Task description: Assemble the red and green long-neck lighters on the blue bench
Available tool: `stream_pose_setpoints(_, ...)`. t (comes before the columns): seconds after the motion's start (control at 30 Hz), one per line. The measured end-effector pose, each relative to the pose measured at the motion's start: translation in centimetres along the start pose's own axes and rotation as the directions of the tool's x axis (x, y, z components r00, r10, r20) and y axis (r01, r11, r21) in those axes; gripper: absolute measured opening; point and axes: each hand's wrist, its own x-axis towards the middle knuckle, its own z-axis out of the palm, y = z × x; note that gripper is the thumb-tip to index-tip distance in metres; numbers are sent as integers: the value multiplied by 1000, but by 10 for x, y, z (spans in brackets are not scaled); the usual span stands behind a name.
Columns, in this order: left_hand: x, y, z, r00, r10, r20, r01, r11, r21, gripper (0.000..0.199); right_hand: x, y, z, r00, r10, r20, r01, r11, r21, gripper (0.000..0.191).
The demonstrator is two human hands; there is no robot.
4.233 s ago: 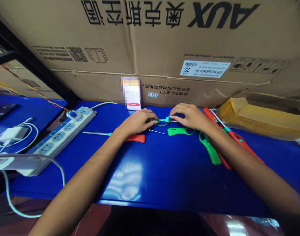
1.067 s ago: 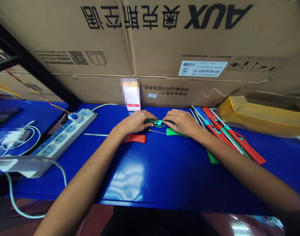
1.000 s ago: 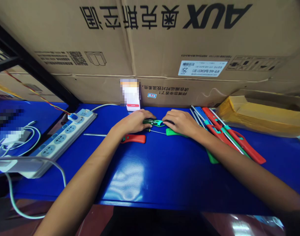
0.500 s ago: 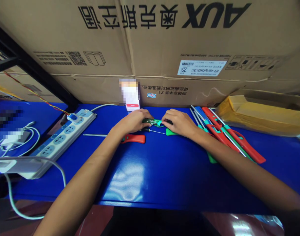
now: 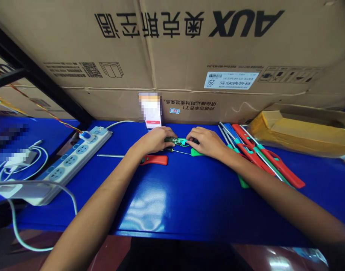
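Note:
Between my hands is a small green lighter body (image 5: 182, 142) with dark inner parts showing. My left hand (image 5: 158, 140) is closed on its left end, and my right hand (image 5: 204, 140) pinches its right end. Just below lies a thin screwdriver (image 5: 180, 152), its dark handle partly under my left hand. A green piece (image 5: 196, 152) sits under my right hand. The red lighter (image 5: 158, 160) with a metal tube lies beside my left wrist. Several red, green and blue lighters (image 5: 260, 156) are piled right of my right hand.
A power strip (image 5: 76, 158) and white cables (image 5: 38, 160) lie at the left. A lit phone (image 5: 152, 113) leans on the large cardboard box (image 5: 175, 52) behind. An open yellow-taped box (image 5: 302, 133) stands at the right on the blue table (image 5: 189, 203).
The camera view has shifted slightly. Both hands stay on the green lighter body, with no clear movement of the objects.

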Motion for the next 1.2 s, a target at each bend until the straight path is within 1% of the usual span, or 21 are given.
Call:
stream_pose_setpoints(0.17, -1, -1, 1, 1000, 8, -22, -8, 1000, 1, 29, 0, 3, 1, 1000, 14, 24, -14, 1000, -2, 10)
stream_pose_setpoints(0.37, -1, -2, 2, 1000, 5, -22, -4, 1000, 15, 27, 0, 4, -2, 1000, -16, 13, 16, 1000, -22, 17)
stream_pose_setpoints(0.53, 1, -3, 2, 1000, 4, -15, -3, 1000, 31, 26, 0, 2, -2, 1000, -29, 3, 29, 999, -28, 18)
stream_pose_setpoints(0.63, 0, -2, 2, 1000, 14, -15, -14, 999, 38, 26, 1, 2, -2, 1000, -20, -11, 20, 1000, 8, 17)
stream_pose_setpoints(0.73, -1, 1, 3, 999, 36, -28, -35, 999, 35, 25, 2, 5, -4, 1000, 17, -24, -15, 997, 82, 15)
stream_pose_setpoints(0.8, 0, 4, 5, 997, 48, -57, -46, 998, 38, 29, 2, 8, -5, 999, 41, -20, -38, 993, 114, 21)
stream_pose_setpoints(0.87, 2, 8, 10, 993, 75, -89, -71, 996, 46, 34, 3, 11, -6, 999, 53, 10, -54, 992, 117, 23)
stream_pose_setpoints(0.97, 6, 13, 18, 983, 149, -106, -143, 988, 65, 29, 4, 15, -6, 995, 75, 62, -80, 993, 88, 16)
stream_pose_setpoints(1.03, 9, 15, 23, 977, 185, -104, -176, 981, 83, 27, 5, 15, -6, 993, 89, 74, -93, 994, 59, 15)
stream_pose_setpoints(1.2, 12, 17, 30, 976, 177, -124, -166, 982, 93, 25, 4, 12, -10, 991, 80, 103, -80, 997, -5, 16)
